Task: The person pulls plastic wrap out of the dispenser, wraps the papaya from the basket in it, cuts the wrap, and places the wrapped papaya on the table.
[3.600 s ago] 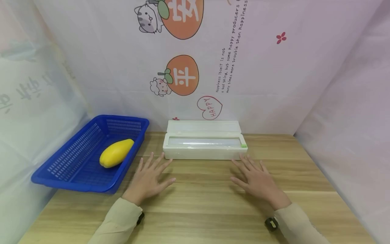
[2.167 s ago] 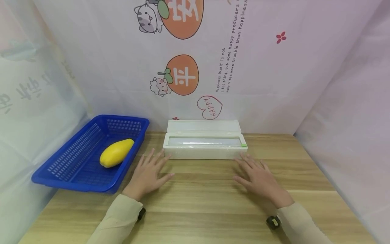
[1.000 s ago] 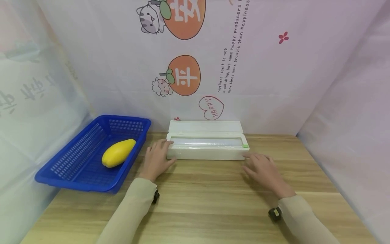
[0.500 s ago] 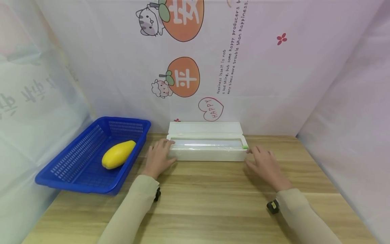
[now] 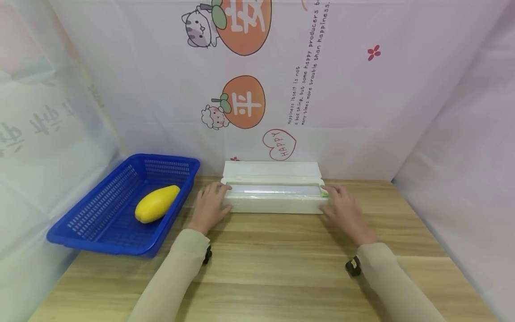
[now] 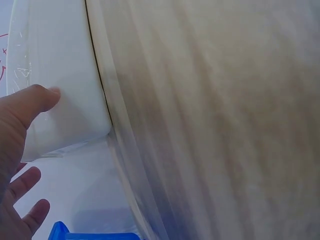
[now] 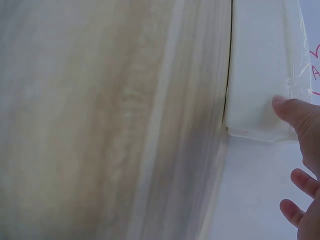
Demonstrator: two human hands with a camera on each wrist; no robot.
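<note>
A white cling film dispenser [image 5: 277, 205] sits at the back of the table, its lid [image 5: 271, 169] tipped up behind it. Clear film shows in the top opening, and a green tab [image 5: 324, 194] marks the right end. My left hand [image 5: 209, 208] grips the left end; in the left wrist view its thumb [image 6: 42, 100] presses the front face. At the other end, my right hand [image 5: 345, 212] takes hold of the corner beside the green tab. The right wrist view has that thumb [image 7: 292, 110] on the front face too. Fingertips behind the ends are partly hidden.
To the left stands a blue plastic basket [image 5: 100, 248] holding a yellow papaya-like fruit [image 5: 157, 204]. Behind the wooden table [image 5: 273, 268] hangs a white printed cloth [image 5: 342, 134], with pale cloth on both sides.
Both hands lay spread flat in front of the dispenser earlier. The left then moved forward onto the left end; the right has since closed in on the right end. Dispenser and basket stay put.
</note>
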